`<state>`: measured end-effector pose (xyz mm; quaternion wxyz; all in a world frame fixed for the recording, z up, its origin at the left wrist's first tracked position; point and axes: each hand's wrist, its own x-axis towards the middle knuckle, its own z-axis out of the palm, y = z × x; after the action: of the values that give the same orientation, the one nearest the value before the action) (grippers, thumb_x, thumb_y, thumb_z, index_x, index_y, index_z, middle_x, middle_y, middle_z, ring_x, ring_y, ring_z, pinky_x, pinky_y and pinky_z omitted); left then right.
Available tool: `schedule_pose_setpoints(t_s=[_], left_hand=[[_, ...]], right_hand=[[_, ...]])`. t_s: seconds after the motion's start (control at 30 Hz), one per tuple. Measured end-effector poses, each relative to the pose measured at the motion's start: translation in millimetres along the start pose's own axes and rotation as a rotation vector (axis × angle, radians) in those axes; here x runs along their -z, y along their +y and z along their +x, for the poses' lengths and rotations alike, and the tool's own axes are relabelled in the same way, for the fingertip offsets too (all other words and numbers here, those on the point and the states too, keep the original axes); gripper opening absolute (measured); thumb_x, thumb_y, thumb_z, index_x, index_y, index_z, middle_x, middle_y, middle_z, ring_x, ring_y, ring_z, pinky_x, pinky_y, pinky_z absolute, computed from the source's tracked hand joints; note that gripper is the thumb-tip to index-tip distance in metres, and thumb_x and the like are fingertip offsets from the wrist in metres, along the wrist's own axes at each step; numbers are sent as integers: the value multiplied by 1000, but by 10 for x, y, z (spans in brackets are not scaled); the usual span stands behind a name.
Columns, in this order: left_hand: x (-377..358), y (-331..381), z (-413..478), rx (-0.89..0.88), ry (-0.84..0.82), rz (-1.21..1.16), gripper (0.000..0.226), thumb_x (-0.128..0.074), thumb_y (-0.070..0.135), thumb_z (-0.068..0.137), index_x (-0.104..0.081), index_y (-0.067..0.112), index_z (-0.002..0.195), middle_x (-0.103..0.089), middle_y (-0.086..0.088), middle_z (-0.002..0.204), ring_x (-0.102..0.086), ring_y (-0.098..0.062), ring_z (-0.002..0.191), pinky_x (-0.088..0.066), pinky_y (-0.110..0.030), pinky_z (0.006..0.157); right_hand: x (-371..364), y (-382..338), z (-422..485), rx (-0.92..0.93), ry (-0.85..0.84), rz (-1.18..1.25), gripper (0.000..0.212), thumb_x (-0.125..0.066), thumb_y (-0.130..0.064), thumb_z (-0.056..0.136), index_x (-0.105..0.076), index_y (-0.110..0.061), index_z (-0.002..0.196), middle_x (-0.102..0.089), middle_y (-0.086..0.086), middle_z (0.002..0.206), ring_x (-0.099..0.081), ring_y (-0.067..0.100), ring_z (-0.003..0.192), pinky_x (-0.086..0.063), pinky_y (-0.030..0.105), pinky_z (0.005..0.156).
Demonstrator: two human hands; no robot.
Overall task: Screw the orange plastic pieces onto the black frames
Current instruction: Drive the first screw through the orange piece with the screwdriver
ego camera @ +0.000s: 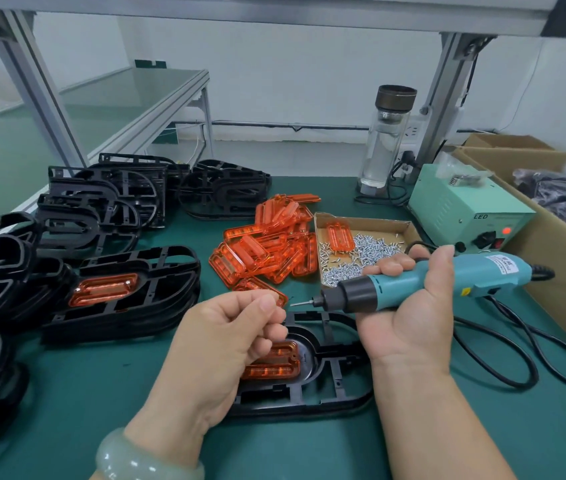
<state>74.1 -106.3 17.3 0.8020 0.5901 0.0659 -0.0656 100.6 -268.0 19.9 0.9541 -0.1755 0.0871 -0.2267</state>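
- Left hand [226, 337]: grip curled, thumb on forefinger; contents hidden.
- Black frame [323, 396] flat on the bench [101, 410] under both hands, orange piece [274, 365] seated in its recess, ready for screwing.
- Cardboard tray [364, 220]: screws [375, 249] and a spare orange piece [338, 237], within reach.
- Right hand [409, 306]: grip wrapped round the screwdriver [430, 282], bit levelled toward the left hand.

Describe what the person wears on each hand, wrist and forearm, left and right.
The left hand has no glove and no ring that shows. On its wrist sits a pale green translucent bangle, smooth, thick and rounded, with glossy highlights. The right hand also has no glove, ring or watch in view. Both forearms are uncovered as far as the frame shows, with no sleeves in sight.
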Motion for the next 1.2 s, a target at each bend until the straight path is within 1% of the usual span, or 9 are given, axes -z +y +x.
schedule_pose_setpoints(t_s=[0.07,0.17,0.27,0.57,0.8,0.9,0.97,1.03,1.2], left_hand=[[-15,-14,7,36,-21,-21,11,-62,13,82,-70,5,82,-69,-6,67,-63,-8,54,-48,-14,46],[-41,1,9,129,-68,-136,20,-62,13,75,-66,0,90,-69,-9,68,-64,-10,54,-48,-14,45],[-37,21,14,193,-97,-211,28,-63,14,68,-65,0,91,-69,-10,69,-64,-11,54,-49,-14,44],[-32,-2,-9,237,-186,-210,30,-62,14,68,-62,-1,93,-67,-10,68,-64,-12,52,-49,-13,43],[-25,-27,0,147,-174,-137,25,-64,17,67,-65,2,87,-67,-9,67,-63,-12,52,-48,-14,43],[-22,-41,3,86,-159,-64,19,-65,21,67,-69,6,79,-68,-9,68,-63,-12,53,-48,-14,44],[-21,-41,5,34,-151,36,12,-66,22,73,-73,12,70,-69,-8,68,-63,-12,54,-47,-15,45],[-11,-48,9,-36,-131,173,19,-65,18,83,-73,16,65,-69,-7,67,-62,-11,54,-47,-16,47],[-3,-7,-8,-172,-95,416,23,-61,14,88,-69,14,67,-68,-1,59,-59,-5,48,-44,-13,46]], right_hand=[[-5,-16,-3,-4,0,7,24,-59,-44,87,-49,-23,81,-46,-11,61,-47,4,49,-46,17,55],[-14,-25,-8,-10,-2,18,24,-58,-44,88,-48,-23,81,-45,-11,62,-46,5,49,-46,17,55],[-22,-20,-19,-7,-3,19,24,-58,-44,90,-49,-22,82,-46,-10,61,-47,5,48,-46,18,56],[-27,-7,-34,-3,-22,0,25,-57,-46,88,-49,-23,82,-44,-11,62,-46,5,49,-47,18,57],[-41,-6,-44,1,-35,-8,25,-56,-46,89,-48,-24,81,-43,-11,62,-45,5,49,-46,18,57],[-35,-9,-48,1,-42,-12,24,-55,-46,90,-49,-24,81,-43,-11,62,-45,5,50,-45,19,57],[-32,-4,-48,4,-50,-17,24,-55,-45,91,-49,-24,83,-44,-11,62,-45,5,50,-45,19,56],[-33,3,-50,14,-63,-25,22,-56,-44,90,-50,-23,83,-45,-11,62,-45,5,49,-45,19,56],[-32,14,-64,33,-102,-46,24,-62,-44,78,-50,-24,84,-45,-11,61,-46,5,49,-45,20,57]])
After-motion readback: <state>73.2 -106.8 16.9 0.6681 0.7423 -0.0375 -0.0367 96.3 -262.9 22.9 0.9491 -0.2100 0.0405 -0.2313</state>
